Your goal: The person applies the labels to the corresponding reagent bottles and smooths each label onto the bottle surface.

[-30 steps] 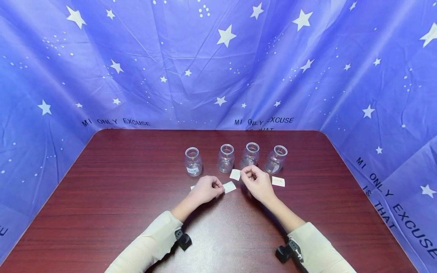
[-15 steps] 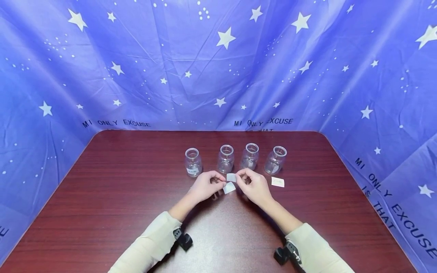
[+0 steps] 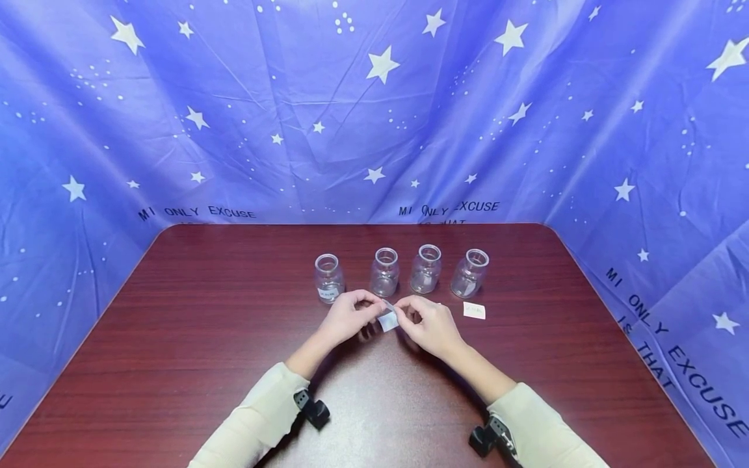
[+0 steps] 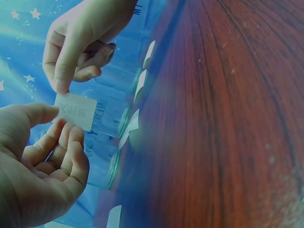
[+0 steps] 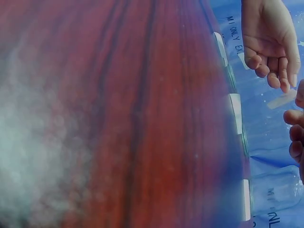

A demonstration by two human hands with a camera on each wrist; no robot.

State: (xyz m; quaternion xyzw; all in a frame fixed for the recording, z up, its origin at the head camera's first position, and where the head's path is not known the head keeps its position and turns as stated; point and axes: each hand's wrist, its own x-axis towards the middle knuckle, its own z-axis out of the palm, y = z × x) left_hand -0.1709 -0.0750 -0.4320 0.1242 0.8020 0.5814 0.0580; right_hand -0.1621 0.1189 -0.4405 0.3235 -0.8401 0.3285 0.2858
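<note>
A small white label [image 4: 78, 112] with faint handwriting is held up between the two hands. My left hand [image 3: 346, 320] pinches one edge of it between thumb and fingers, and my right hand [image 3: 432, 325] pinches the opposite corner. Another white label [image 3: 388, 322] lies on the table just below the fingers. Off to the right hand's right lies a further label [image 3: 474, 311] with writing on it. In the right wrist view the held label [image 5: 282, 99] is seen edge-on and partly hidden by the right fingers.
Behind the hands several clear glass jars stand in a row. The leftmost jar [image 3: 330, 279] bears a white label; the rightmost jar [image 3: 470, 273] stands behind the loose label. All rest on a dark red wooden table [image 3: 193, 325]. A blue star-patterned curtain [image 3: 328, 169] hangs around it.
The right hand has brought its label leftward and toward me. The left hand has left the label on the table and come up to grip the held one, which has tilted.
</note>
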